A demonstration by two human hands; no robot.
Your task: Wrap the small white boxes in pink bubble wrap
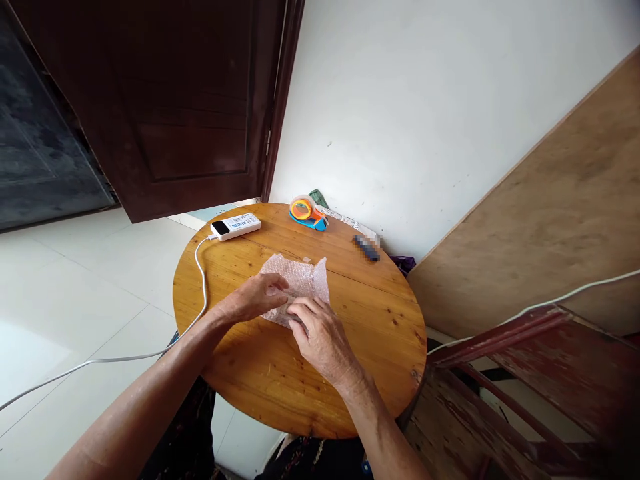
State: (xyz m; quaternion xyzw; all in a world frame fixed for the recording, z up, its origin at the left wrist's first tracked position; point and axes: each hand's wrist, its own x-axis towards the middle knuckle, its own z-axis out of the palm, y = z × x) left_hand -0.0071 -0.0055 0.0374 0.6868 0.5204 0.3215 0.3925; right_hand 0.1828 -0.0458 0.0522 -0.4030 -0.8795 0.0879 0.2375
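Note:
A sheet of clear, pinkish bubble wrap (303, 275) lies crumpled on the round wooden table, its right corner standing up. My left hand (260, 297) rests over the left part of the wrap, thumb and fingers apart with a gap between them. On the near edge, my right hand (320, 333) has its fingers curled and closed on the wrap. The fingertips of both hands almost meet. Whether anything lies inside the wrap under my fingers is hidden.
On the wooden table (240, 367) stand a white device (237, 227) with a cable (204, 280), an orange-and-blue tape dispenser (306, 212), a white printed strip (347, 221) and a dark pixelated object (367, 247). A white wall (400, 120) borders the far side; a dark red door (195, 100) stands left.

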